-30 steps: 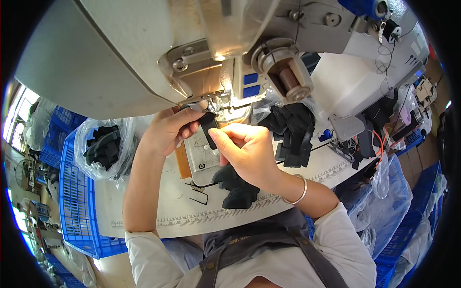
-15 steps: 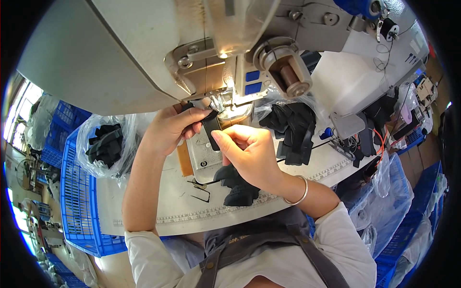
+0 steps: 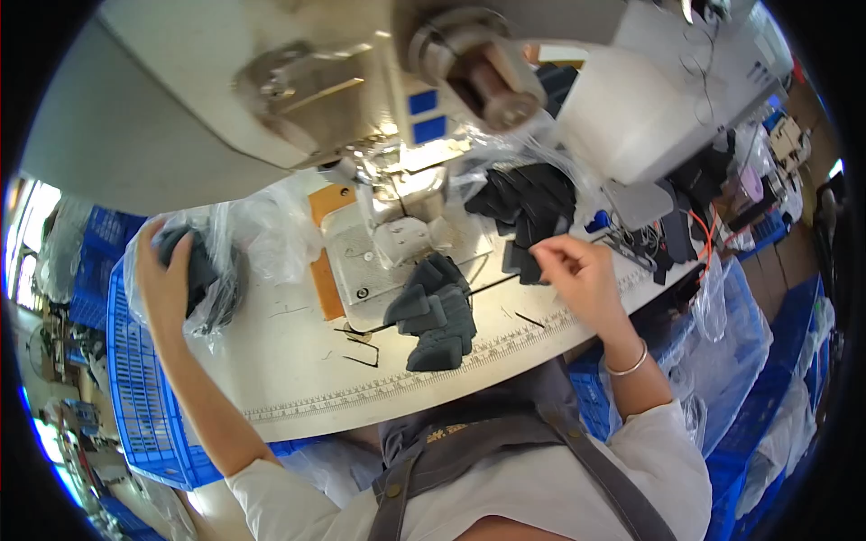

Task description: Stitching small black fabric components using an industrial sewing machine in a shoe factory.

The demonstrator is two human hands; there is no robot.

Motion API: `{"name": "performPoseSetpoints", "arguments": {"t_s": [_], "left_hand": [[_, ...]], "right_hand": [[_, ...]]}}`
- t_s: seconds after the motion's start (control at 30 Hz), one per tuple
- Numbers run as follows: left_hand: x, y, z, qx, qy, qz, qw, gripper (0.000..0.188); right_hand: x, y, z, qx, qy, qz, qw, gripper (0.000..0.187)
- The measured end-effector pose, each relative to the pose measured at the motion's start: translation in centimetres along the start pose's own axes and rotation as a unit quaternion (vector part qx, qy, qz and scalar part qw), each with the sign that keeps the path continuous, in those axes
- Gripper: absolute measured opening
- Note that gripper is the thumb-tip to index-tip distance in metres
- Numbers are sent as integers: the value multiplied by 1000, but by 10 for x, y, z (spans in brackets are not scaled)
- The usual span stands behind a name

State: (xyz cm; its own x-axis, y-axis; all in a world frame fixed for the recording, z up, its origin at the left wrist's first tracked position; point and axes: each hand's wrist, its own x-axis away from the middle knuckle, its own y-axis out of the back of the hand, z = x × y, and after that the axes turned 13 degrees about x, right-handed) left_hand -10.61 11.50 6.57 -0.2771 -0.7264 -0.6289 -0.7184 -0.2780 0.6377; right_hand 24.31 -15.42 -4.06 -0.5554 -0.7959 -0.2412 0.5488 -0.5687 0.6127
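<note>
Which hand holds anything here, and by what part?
The left hand grips dark fabric pieces inside the plastic bag; the right hand pinches the edge of a dark piece.

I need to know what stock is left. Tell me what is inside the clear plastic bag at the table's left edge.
Dark fabric pieces lie inside the clear plastic bag. The left hand reaches into it and touches them. How many pieces there are cannot be seen: the hand and crumpled plastic cover most of them.
</note>
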Motion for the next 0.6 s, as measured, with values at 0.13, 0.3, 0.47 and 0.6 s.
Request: {"name": "performPoseSetpoints", "arguments": {"t_s": [0.13, 0.3, 0.47, 0.6], "left_hand": [[26, 8, 26, -338, 114, -17, 934, 39], [38, -9, 3, -275, -87, -115, 951, 23], [104, -75, -89, 248, -72, 327, 909, 26], [132, -111, -85, 248, -116, 336, 901, 45]], "right_hand": [[5, 23, -18, 184, 17, -31, 982, 16], [9, 13, -14, 280, 103, -28, 954, 32], [-21, 22, -17, 418, 264, 41, 868, 35], [-41, 22, -16, 426, 363, 106, 822, 21]]}}
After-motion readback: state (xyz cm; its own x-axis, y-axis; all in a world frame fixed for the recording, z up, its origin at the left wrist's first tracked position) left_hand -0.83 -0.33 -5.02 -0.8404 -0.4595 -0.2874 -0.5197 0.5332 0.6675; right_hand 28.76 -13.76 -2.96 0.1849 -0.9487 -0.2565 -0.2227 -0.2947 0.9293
